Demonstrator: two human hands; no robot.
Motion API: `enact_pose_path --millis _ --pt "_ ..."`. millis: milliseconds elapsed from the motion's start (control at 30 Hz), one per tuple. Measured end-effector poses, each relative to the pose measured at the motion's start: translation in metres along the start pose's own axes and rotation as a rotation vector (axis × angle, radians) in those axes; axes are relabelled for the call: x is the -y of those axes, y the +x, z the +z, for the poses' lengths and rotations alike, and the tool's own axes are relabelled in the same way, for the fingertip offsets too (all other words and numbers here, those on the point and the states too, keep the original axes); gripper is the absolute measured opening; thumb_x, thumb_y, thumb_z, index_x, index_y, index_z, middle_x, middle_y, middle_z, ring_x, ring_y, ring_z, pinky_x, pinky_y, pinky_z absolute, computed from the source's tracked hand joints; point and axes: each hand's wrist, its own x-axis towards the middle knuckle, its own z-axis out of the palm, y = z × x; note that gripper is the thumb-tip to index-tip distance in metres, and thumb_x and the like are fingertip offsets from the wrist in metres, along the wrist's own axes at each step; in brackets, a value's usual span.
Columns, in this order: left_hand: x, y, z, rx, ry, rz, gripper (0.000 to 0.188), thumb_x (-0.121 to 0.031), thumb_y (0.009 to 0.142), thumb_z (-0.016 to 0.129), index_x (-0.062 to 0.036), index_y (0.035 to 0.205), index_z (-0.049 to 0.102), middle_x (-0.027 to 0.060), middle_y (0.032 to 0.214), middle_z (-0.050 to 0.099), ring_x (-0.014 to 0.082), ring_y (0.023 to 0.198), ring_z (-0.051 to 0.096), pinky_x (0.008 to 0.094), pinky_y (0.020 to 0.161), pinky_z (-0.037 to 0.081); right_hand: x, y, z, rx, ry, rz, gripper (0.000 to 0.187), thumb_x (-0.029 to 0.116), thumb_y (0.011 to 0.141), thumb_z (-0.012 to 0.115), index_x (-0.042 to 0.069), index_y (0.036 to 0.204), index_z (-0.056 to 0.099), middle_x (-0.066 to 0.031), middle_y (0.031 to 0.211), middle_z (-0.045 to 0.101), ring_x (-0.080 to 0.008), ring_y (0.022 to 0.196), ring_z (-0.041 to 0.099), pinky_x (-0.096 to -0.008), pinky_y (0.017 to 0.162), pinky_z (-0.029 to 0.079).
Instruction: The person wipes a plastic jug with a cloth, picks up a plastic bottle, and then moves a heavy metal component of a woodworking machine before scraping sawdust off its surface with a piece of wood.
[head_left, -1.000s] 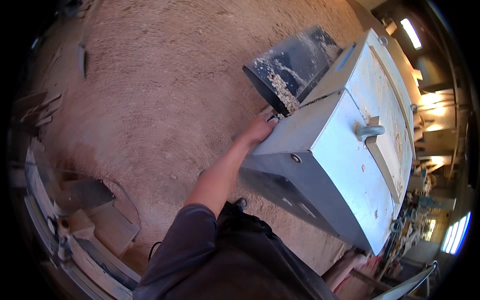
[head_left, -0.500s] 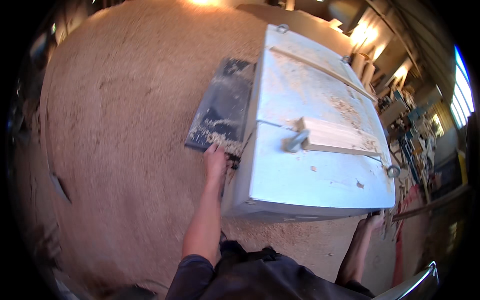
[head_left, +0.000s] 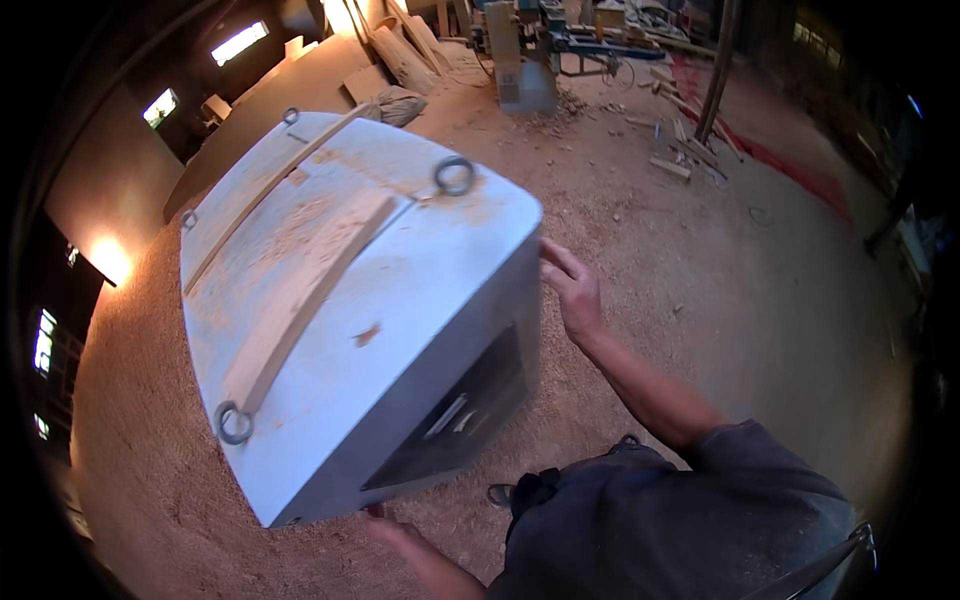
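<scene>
In front of me stands a big white boxy machine [head_left: 400,335] with wood shavings scattered on its top and a dark panel [head_left: 455,410] on the side facing me. My right hand [head_left: 575,295] lies against its right side, fingers stretched and apart, their tips partly hidden behind the edge. Low at the near corner, my left hand [head_left: 390,527] reaches to the machine's lower edge; most of its fingers are hidden there. On the top lie a thick pale wooden block [head_left: 310,300] and a thinner wooden strip [head_left: 265,190].
Steel lifting rings [head_left: 454,176] stick up from the machine's corners. Shavings cover the floor [head_left: 150,420] around it. Boards [head_left: 400,60] lean at the back, near another machine [head_left: 525,80] with offcuts about it. A post [head_left: 718,80] and red netting [head_left: 790,170] stand farther right.
My view has swung to the right, so the machine now appears turned and farther left. The dark tray at its left side is out of sight. My right hand now shows higher along the side.
</scene>
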Motion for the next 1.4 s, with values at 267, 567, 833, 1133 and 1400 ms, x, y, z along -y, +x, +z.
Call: enact_pose_path --millis 267,567,833,1133,1400 --pt "-0.046 -0.174 0.051 -0.291 0.480 0.747 0.051 -0.016 0.096 0.051 0.0085 0.140 0.045 0.0238 0.134 0.054 0.0336 0.123 0.055 0.0392 0.105 0.042 -0.020 0.018 -0.136 0.262 1.209 0.668 0.071 0.053 0.104 0.025 -0.005 0.143 0.038 -0.0232 0.142 0.049 -0.0371 0.129 0.050 -0.0474 0.111 0.038" --pt "-0.065 -0.317 0.289 -0.163 0.634 1.553 0.065 -0.025 0.098 0.053 0.0013 0.152 0.027 0.0235 0.158 0.024 0.0401 0.145 0.021 0.0524 0.119 0.017 -0.112 0.094 -0.229 0.174 1.178 0.896 0.067 0.050 0.104 0.028 -0.002 0.145 0.036 -0.0270 0.139 0.050 -0.0412 0.128 0.050 -0.0530 0.108 0.040" --pt "-0.043 -0.266 0.348 -0.456 0.424 1.727 0.059 -0.037 0.105 0.025 -0.0034 0.154 0.023 0.0235 0.158 0.024 0.0422 0.145 0.024 0.0587 0.118 0.022 -0.423 0.035 -0.589 0.258 -0.995 0.811 0.038 0.021 0.092 0.055 0.003 0.123 0.064 -0.0096 0.086 0.062 -0.0198 0.084 0.059 -0.0363 0.073 0.049" --pt "-0.012 -0.317 0.360 -0.879 0.585 1.274 0.061 -0.034 0.098 0.054 0.0031 0.144 0.037 0.0225 0.144 0.044 0.0385 0.126 0.049 0.0538 0.105 0.043 -0.418 0.205 -0.631 0.983 -1.430 0.927 0.030 0.022 0.086 0.063 0.005 0.109 0.068 -0.0066 0.082 0.067 -0.0222 0.079 0.064 -0.0408 0.075 0.051" --pt "0.011 -0.357 0.472 -1.072 -0.521 0.491 0.041 -0.024 0.094 0.057 0.0035 0.125 0.061 0.0141 0.120 0.064 0.0286 0.098 0.065 0.0435 0.086 0.055 -0.583 0.675 -0.485 0.728 -0.785 0.701 0.015 0.015 0.084 0.056 0.006 0.075 0.063 -0.0082 0.066 0.058 -0.0190 0.058 0.058 -0.0346 0.051 0.043"
